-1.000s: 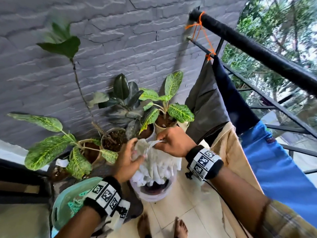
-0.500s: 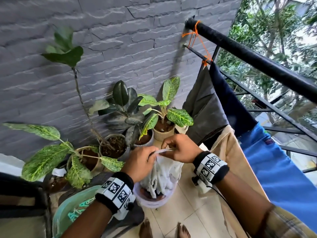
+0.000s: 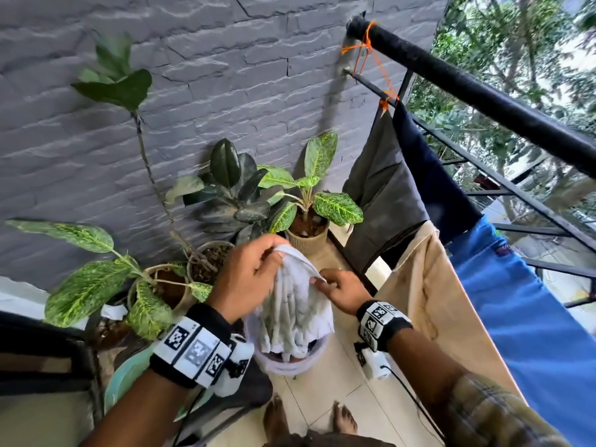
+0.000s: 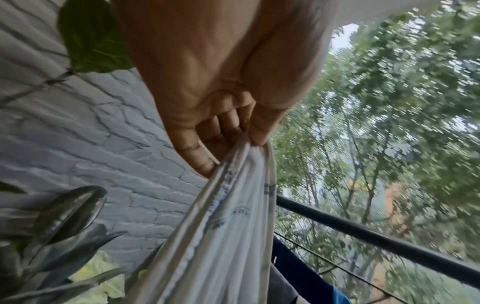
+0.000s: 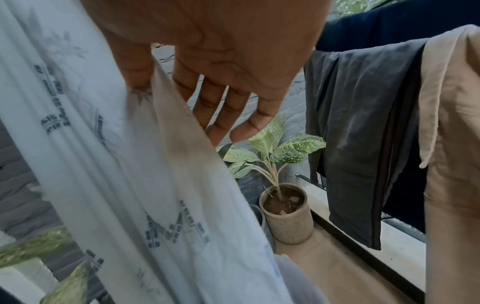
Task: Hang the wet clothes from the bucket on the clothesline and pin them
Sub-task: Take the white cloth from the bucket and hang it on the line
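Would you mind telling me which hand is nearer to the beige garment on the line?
Right. The right hand pinches the white cloth just beside the beige garment; the left hand grips the cloth on its far side.

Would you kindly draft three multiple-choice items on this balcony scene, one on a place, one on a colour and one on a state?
1. Where does the lower end of the white printed wet cloth hang?
A. in the white plastic bucket
B. over the black railing bar
C. on the chair seat

2. What colour is the garment hanging beside the beige cloth, on the side nearer the camera wearer?
A. red
B. bright blue
C. yellow

3. What is the left hand doing?
A. resting open on a leaf
B. gripping the cloth's top
C. holding a clothespin

Answers: 1 A, the cloth drops into the bucket in the head view; 2 B, the blue garment hangs there; 3 B, its fingers curl round the bunched fabric.
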